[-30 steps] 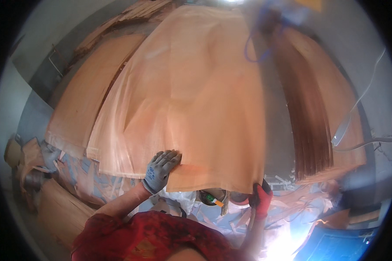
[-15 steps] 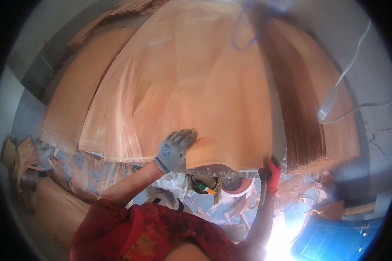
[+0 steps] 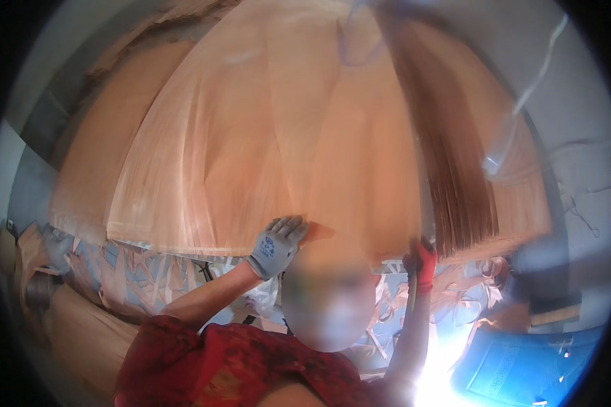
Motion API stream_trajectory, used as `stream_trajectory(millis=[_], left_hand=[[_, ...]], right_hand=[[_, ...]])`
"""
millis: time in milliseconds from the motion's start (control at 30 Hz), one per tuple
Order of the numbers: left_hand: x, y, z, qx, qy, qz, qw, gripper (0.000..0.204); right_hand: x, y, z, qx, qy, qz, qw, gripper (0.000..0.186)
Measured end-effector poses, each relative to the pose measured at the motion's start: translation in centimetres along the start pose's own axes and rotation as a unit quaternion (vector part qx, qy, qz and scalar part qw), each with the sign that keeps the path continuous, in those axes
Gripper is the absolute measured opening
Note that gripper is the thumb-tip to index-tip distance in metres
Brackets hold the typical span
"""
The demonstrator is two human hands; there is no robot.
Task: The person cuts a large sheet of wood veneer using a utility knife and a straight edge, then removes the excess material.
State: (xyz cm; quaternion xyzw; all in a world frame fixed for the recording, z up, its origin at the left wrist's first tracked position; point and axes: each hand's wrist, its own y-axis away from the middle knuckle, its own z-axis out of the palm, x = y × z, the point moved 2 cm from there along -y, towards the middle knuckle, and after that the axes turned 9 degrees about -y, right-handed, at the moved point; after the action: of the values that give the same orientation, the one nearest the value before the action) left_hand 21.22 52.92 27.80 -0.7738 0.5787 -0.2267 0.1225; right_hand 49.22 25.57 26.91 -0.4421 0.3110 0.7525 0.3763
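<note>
A wide, creased, thin pale wood sheet [image 3: 292,122] spreads over the middle of the work surface. My left hand [image 3: 278,244] in a grey glove lies open on its near part, fingers flat, beside a small darker torn patch. My right hand [image 3: 420,264] in a red glove is closed at the near right corner of the sheet; a narrow pale strip hangs from it along my forearm. A blurred oval covers the area between my hands, hiding what is there.
Other sheets [image 3: 115,136] lie left, with dark, streaked sheets [image 3: 455,149] and paler ones right. A white cable with a socket strip [image 3: 495,156] runs at the right. Scraps [image 3: 136,278] litter the lower level; a blue object [image 3: 516,366] sits lower right.
My hands and the sheets sit higher in view than a second ago. My left hand has shifted rightward on the sheet. A blurred oval now covers the pots seen between my hands before.
</note>
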Motion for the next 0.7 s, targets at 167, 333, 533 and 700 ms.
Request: stream_trajectory(millis=[167, 333, 533, 700], left_hand=[[5.2, -2.7, 2.6, -0.002, -0.043, -0.012, 0.999, 0.041], [12.6, -3.8, 6.2, -0.022, -0.061, -0.021, 0.998, 0.043], [17.0, -6.9, 12.5, -0.016, -0.080, -0.032, 0.996, 0.046], [17.3, -8.4, 16.4, -0.017, -0.099, -0.040, 0.994, 0.048]], right_hand=[[-1.6, -3.3, -6.9, -0.030, -0.077, 0.014, 0.997, 0.026], [-3.7, -5.3, -15.1, 0.003, -0.007, 0.002, 1.000, 0.027], [-3.7, -11.0, -21.0, -0.068, 0.026, -0.038, 0.997, 0.025], [-3.8, -15.8, -23.2, -0.103, -0.016, 0.029, 0.994, 0.017]])
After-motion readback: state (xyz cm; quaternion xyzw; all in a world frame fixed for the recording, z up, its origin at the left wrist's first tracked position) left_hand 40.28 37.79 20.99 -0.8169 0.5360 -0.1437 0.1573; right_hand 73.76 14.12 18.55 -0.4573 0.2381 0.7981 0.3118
